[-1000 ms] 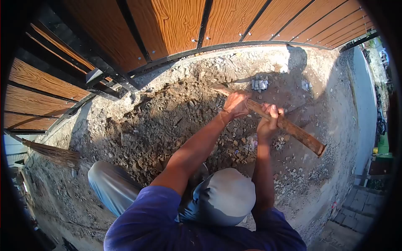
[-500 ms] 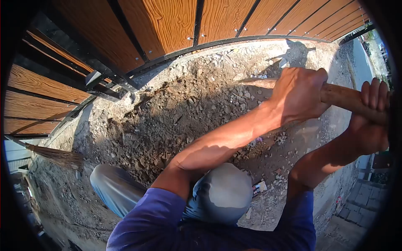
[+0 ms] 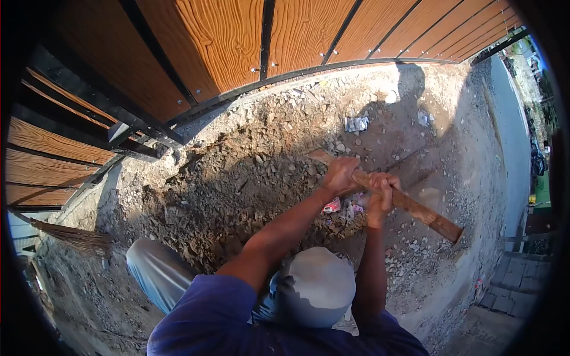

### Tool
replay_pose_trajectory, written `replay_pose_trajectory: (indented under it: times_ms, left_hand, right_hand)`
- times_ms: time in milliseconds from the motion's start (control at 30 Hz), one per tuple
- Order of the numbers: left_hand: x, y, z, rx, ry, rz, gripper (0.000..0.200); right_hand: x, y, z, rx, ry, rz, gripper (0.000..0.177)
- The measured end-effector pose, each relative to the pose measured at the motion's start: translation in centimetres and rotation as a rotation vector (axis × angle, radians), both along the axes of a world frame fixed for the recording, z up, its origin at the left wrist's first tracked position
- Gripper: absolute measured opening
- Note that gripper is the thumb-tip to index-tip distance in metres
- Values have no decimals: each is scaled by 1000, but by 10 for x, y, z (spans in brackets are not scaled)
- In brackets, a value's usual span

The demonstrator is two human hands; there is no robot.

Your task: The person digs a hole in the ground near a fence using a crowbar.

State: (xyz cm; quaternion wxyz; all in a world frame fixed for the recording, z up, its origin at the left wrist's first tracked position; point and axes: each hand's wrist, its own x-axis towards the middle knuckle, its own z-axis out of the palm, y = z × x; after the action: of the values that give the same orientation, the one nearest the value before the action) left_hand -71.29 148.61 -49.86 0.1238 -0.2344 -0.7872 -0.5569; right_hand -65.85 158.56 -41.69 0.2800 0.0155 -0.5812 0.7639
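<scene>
A long wooden handle (image 3: 424, 216) slants across the middle of the view, its blunt end toward the lower right. My left hand (image 3: 341, 176) is closed around it near its upper-left part. Just to the right, my right hand (image 3: 382, 194) also wraps round the handle, close to the left hand. The handle's upper-left end is low over broken soil (image 3: 255, 169); no tool head can be made out there. Pink and white litter (image 3: 332, 206) lies on the ground beneath my hands.
A fence of wood-grain panels (image 3: 225, 35) in black metal frames runs along the top and left. A straw broom (image 3: 71, 234) rests at the left. Crumpled wrappers (image 3: 356, 124) lie beyond my hands. My bent knees (image 3: 320, 279) are close below; a pale wall (image 3: 507, 136) stands at right.
Both hands have come down and left with the wooden handle, nearer the ground. My right hand has moved closer to my left, and the handle's lower-right end now shows.
</scene>
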Motion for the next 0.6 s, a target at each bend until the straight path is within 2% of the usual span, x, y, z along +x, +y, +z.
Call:
replay_pose_trajectory:
  times_ms: [67,100,167,233,333,433,500,533,567,600]
  left_hand:
    - [39,-3,0,-65,-55,-20,23]
    - [42,-7,4,-63,-33,-12,23]
    - [61,-24,8,-120,-105,-264,20]
    - [58,-32,41,-141,-146,-273,20]
    - [26,-44,101,-53,-40,-80,24]
    - [-36,-70,137,-87,126,50,24]
    - [-84,-86,103,-97,185,133,25]
    - [-102,-93,65,-84,85,134,24]
    - [-111,-102,25,-81,-21,129,24]
    - [-108,-106,7,-161,141,119,26]
  right_hand:
    - [66,6,-1,-36,-105,18,14]
    - [68,0,8,-24,-129,18,15]
    - [74,-4,19,-25,-87,63,15]
    - [67,-15,51,-25,-45,111,16]
    - [19,-35,128,-10,52,175,16]
    - [-33,-49,138,38,179,217,16]
    - [-68,-71,96,-4,165,193,14]
    - [-92,-76,44,46,83,130,16]
    - [-99,-77,15,376,6,118,18]
    - [-88,-90,-8,218,87,73,20]
